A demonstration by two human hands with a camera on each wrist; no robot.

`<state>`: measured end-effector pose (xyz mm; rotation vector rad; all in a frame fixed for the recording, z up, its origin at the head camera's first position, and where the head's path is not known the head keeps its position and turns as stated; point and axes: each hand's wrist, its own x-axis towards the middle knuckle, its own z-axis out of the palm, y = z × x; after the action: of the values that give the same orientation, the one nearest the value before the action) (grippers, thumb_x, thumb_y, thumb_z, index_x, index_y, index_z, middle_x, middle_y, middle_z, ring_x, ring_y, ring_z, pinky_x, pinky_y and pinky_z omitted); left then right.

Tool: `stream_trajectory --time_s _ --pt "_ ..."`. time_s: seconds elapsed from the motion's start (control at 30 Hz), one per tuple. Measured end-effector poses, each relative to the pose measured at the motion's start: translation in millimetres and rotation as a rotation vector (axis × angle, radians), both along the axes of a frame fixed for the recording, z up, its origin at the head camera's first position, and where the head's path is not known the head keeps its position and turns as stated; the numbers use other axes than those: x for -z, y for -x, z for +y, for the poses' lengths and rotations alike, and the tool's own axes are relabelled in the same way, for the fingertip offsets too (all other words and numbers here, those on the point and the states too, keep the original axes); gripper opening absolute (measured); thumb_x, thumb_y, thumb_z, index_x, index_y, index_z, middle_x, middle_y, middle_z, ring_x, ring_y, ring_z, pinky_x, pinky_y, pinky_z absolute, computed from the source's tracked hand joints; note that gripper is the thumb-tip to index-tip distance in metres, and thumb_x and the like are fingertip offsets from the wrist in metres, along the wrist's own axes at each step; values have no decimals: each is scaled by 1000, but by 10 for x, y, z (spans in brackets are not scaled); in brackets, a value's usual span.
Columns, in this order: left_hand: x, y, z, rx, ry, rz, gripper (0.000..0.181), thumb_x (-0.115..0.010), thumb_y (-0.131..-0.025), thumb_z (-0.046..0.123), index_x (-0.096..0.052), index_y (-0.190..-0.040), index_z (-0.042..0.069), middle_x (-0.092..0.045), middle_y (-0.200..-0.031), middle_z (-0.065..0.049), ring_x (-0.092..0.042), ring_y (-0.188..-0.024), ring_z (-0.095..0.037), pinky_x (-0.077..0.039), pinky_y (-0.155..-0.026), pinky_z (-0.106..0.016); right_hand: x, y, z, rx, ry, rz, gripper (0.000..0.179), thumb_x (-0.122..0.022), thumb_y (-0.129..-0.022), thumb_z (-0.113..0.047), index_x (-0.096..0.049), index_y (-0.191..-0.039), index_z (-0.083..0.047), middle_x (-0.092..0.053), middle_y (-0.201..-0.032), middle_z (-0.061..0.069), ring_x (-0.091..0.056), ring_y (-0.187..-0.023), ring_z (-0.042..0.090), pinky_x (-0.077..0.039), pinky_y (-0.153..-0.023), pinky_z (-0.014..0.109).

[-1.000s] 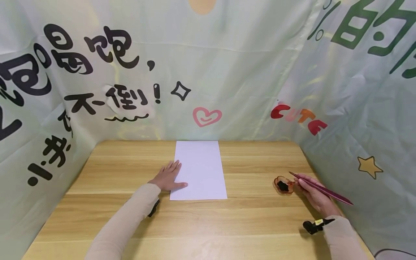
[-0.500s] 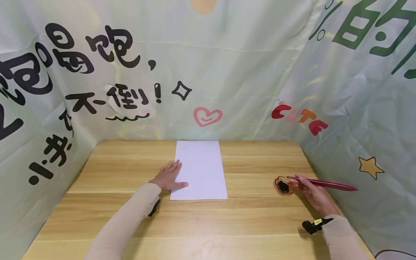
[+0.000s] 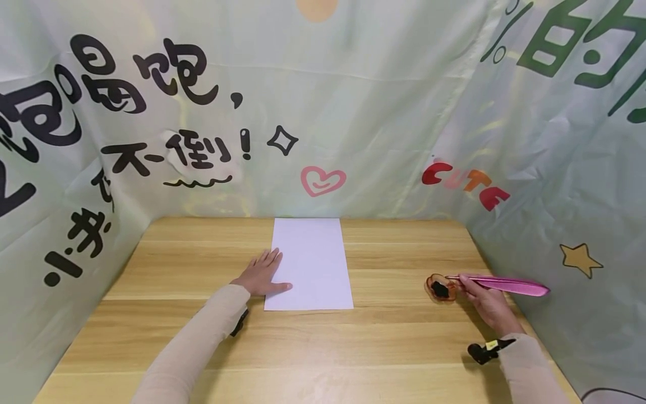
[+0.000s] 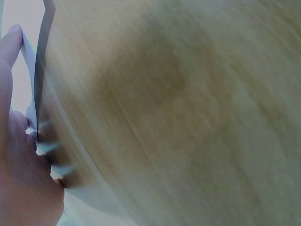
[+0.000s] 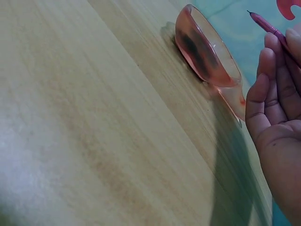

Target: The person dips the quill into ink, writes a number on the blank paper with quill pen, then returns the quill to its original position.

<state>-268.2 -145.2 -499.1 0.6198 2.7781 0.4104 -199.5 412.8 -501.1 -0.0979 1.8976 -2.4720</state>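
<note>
The table (image 3: 378, 353) is light brown wood, with lines going from side to side. A white sheet of paper (image 3: 318, 258) lies near the middle and reaches the far edge. Over on the right sits a little see-through orange dish (image 5: 200, 61) with black stuff (image 3: 440, 289) in it.

Right hand (image 3: 488, 303) holds pen (image 3: 522, 286), tip (image 3: 448, 276) seemingly over dish (image 3: 429, 287).

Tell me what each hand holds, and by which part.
The right hand pinches the pink pen-like tool near its pointed end. The left hand holds nothing; it rests across the left edge of the paper.
</note>
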Motion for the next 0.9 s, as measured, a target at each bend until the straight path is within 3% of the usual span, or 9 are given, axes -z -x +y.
stream_trajectory --time_s 0.23,0.4,0.5,0.67,0.8,0.9 --pt "-11 -11 6 0 -5 -4 96 -52 -89 63 -13 -153 3 -6 -160 -15 -5 -146 -38 -9 -114 -60 -2 15 -14 -74 -85 52 28 -45 -100 -1 -73 -103 -3 -75 -94 4 -70 -86 9 -55 -71 21" --pt "0 -6 6 0 -3 -5 97 -52 -89 63 -13 -153 3 -5 -161 -14 -4 -146 -38 -9 -114 -60 -42 15 -60 -79 -183 22 25 -49 -100 -5 -70 -110 1 -74 -95 4 -70 -84 10 -55 -74 23" --pt "15 1 2 0 -3 -1 97 -51 -89 64 -13 -153 3 -5 -161 -15 -4 -146 -38 -9 -114 -59 -83 19 -94 -41 -296 -32 24 -55 -98 -12 -69 -112 2 -74 -92 1 -70 -82 9 -55 -74 24" --pt "28 8 -5 0 -3 4 97 -51 -88 64 -13 -153 3 -5 -160 -15 -4 -146 -38 -8 -114 -59 -171 23 -136 54 -596 -114 35 -62 -94 -29 -68 -110 2 -72 -83 -5 -66 -78 4 -52 -71 20" --pt "17 4 -2 2 -3 4 97 -51 -89 64 -13 -153 2 -5 -160 -15 -4 -146 -38 -9 -114 -60 -251 28 -172 97 -813 -81 47 -60 -95 -33 -63 -114 10 -70 -84 -9 -60 -78 -1 -47 -69 16" --pt "1 -2 4 1 -5 4 97 -52 -89 63 -13 -153 2 -6 -160 -16 -4 -146 -39 -9 -114 -60 -296 28 -197 103 -877 -33 44 -59 -96 -29 -63 -112 11 -71 -86 -4 -58 -77 -2 -46 -68 16"
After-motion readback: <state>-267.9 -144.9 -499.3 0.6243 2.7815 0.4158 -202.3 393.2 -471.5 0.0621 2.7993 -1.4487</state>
